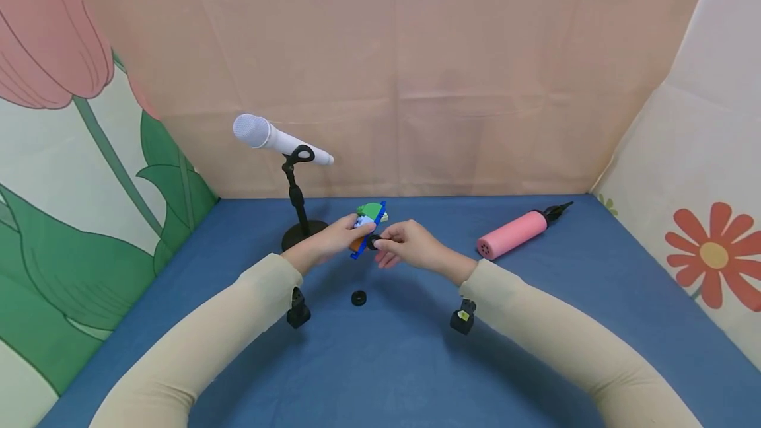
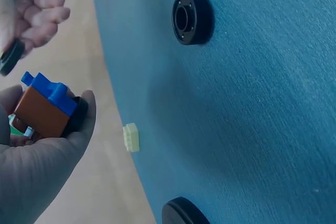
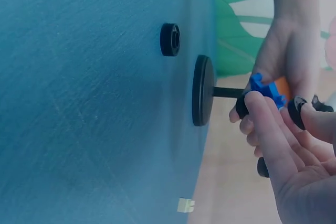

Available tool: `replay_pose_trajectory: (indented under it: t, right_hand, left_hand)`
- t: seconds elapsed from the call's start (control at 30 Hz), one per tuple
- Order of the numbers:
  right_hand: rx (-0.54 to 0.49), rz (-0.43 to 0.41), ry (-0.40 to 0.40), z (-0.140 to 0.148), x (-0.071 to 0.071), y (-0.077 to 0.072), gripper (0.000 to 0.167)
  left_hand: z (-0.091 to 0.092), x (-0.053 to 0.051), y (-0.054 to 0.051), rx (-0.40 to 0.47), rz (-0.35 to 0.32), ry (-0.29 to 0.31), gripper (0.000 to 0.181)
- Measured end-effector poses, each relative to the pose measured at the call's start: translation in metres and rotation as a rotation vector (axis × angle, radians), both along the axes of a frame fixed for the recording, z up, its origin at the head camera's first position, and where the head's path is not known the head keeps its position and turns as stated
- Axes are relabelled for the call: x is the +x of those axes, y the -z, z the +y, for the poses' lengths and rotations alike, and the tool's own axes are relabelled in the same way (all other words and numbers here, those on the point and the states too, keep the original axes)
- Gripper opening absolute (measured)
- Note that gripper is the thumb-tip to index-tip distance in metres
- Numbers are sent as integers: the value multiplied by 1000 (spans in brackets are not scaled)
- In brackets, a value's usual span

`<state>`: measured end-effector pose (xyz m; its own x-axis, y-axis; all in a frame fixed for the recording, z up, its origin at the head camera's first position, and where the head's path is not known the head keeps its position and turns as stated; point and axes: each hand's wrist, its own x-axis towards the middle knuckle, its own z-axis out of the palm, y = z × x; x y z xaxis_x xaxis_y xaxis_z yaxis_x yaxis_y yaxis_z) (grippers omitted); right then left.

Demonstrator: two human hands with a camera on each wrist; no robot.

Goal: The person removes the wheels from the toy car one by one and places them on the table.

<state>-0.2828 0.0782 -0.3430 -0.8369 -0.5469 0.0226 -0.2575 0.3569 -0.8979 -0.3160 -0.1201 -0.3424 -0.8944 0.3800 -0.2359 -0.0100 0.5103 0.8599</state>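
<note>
"Holding what, with the left hand (image 1: pixel 326 243)?"
"Gripping the toy vehicle (image 1: pixel 367 218), lifted over the blue tabletop (image 1: pixel 380 362), in front of the right hand (image 1: pixel 416 244)."
"And on the right?"
"Pinching a small black wheel (image 2: pixel 12 57) between thumb and fingers, just beside the blue frame (image 2: pixel 54 93) — apparently not seated."
"How far along, at a guess?"
"Partway, probably. Already joined, to judge by the left wrist view: the orange-brown block (image 2: pixel 44 113) to the frame, with a mounted wheel (image 2: pixel 76 117) against one side."
"Still off the vehicle?"
"The pinched wheel, plus a loose wheel (image 1: pixel 359 298) lying on the tabletop, and a pale block (image 2: pixel 131 137) well apart from that."
"Any more wheels underneath?"
"Impossible to tell — partly covered by fingers."
</note>
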Motion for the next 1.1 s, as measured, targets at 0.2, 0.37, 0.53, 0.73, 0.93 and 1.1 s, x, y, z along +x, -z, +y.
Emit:
replay_pose_trajectory:
  t: [0.2, 0.37, 0.53, 0.73, 0.93, 1.1]
  right_hand:
    - [-54, -82, 13, 8, -1, 3, 24]
    - [-80, -106, 28, 14, -1, 6, 24]
    - [-109, -156, 53, 19, -2, 10, 24]
    - [-124, -192, 89, 21, 0, 12, 21]
    - [-118, -226, 119, 22, 2, 16, 18]
    - [-134, -256, 126, 23, 3, 23, 18]
  left_hand:
    - [-3, 0, 1, -29, 11, -18, 65]
    - [-4, -1, 1, -44, 6, -60, 76]
    - [-5, 0, 1, -43, 6, -75, 77]
    - [-5, 0, 2, -43, 11, -72, 77]
    - [-5, 1, 2, -39, 8, -59, 75]
    - [-5, 1, 2, -34, -1, -60, 73]
